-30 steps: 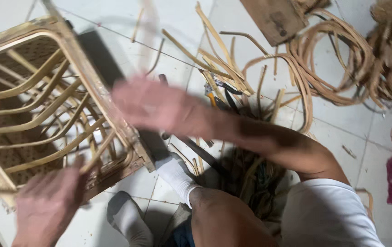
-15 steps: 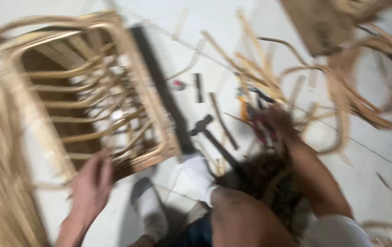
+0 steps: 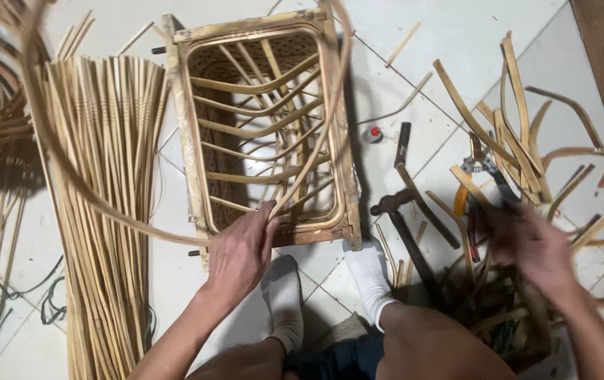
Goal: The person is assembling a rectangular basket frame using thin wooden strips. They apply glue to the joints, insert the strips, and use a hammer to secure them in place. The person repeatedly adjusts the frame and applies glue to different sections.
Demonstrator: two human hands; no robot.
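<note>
Rattan frame (image 3: 260, 134), floor work
My left hand (image 3: 240, 252), earlier off the frame, now pinches a cane strip (image 3: 316, 148); right hand (image 3: 531, 246) blurred, grip unclear; bare tile (image 3: 457, 35) beyond.

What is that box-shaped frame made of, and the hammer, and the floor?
The frame looks like rattan or cane: pale tan, smooth bent strips, with a woven panel at the back. The left hand holds one long strip of the same stuff. The hammer seems to have a dark metal head; its handle is too dark to tell. The floor looks like glossy white tile, with grout lines.
</note>
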